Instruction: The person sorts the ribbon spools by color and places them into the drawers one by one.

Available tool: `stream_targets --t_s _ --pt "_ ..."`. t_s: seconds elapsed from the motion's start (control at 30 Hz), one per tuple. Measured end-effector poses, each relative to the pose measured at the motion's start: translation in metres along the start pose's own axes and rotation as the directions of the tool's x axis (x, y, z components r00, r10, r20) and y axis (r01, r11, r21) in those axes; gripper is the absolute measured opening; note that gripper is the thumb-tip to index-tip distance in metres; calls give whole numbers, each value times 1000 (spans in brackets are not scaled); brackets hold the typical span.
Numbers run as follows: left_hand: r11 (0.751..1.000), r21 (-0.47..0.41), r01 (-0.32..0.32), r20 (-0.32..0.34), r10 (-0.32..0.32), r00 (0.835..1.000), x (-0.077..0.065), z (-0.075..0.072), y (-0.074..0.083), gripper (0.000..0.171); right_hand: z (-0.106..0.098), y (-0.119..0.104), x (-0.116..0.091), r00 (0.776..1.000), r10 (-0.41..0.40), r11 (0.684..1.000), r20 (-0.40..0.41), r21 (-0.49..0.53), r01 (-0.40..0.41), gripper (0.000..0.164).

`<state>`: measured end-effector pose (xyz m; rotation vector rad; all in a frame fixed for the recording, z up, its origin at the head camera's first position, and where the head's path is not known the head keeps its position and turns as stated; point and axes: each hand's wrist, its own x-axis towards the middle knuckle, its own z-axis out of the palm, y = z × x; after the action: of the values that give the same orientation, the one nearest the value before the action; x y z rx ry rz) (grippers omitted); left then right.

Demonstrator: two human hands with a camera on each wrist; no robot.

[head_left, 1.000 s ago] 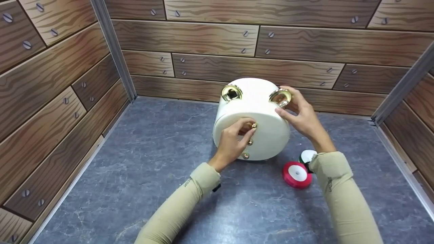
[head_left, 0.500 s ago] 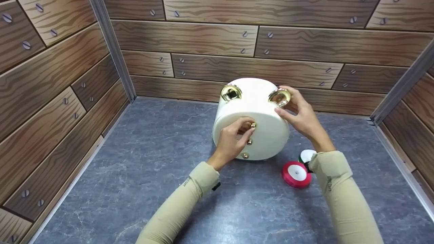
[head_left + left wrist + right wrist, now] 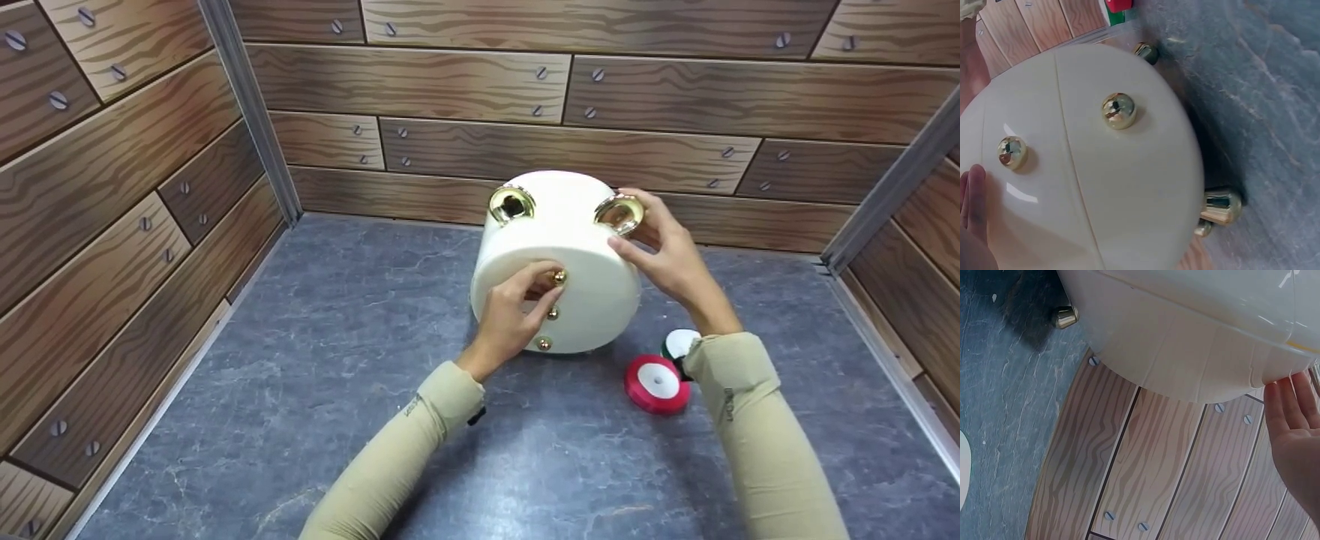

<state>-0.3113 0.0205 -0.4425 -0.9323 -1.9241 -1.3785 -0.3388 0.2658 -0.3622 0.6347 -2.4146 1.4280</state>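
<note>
1. On the grey marbled tabletop (image 3: 360, 322), near the back wall, a white rounded drawer box (image 3: 596, 300) is stood upright, its flat oval front turned toward the person.
2. By the left hand (image 3: 510, 315), the gold top knob (image 3: 559, 277) is pinched between thumb and fingers, at the upper part of the front.
3. Below that grip, the middle knob (image 3: 553, 313) and the bottom knob (image 3: 544, 344) are left untouched; in the left wrist view, they are shown on two drawer fronts divided by a thin seam.
4. By the right hand (image 3: 667, 255), the box is braced at its upper right: the thumb is laid on the front edge, and the extended fingers are rested against the white shell, as shown in the right wrist view.
5. The top is fitted with two hollow gold cups, one left (image 3: 523, 202) and one right (image 3: 619, 214); whether the right one is touched by the partly hidden fingers cannot be told.
6. The box is carried on gold feet (image 3: 1221, 205).
7. Near its lower right, a red ribbon spool (image 3: 658, 384) is laid just beside a green-edged spool (image 3: 681, 343), which is partly covered by the right sleeve (image 3: 757, 420).
8. The work area is enclosed by plank-patterned walls (image 3: 480, 82).
</note>
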Motion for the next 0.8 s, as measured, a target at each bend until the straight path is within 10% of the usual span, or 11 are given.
stream_targets --t_s 0.3,0.8 --pt "1000 -22 -22 19 22 1000 -12 -5 0 30 -1 1 0 1000 2 1000 0 -11 -2 67" --pt "993 110 49 235 -74 969 -31 -16 -15 26 1 1 1 1000 5 1000 -11 -15 -5 67"
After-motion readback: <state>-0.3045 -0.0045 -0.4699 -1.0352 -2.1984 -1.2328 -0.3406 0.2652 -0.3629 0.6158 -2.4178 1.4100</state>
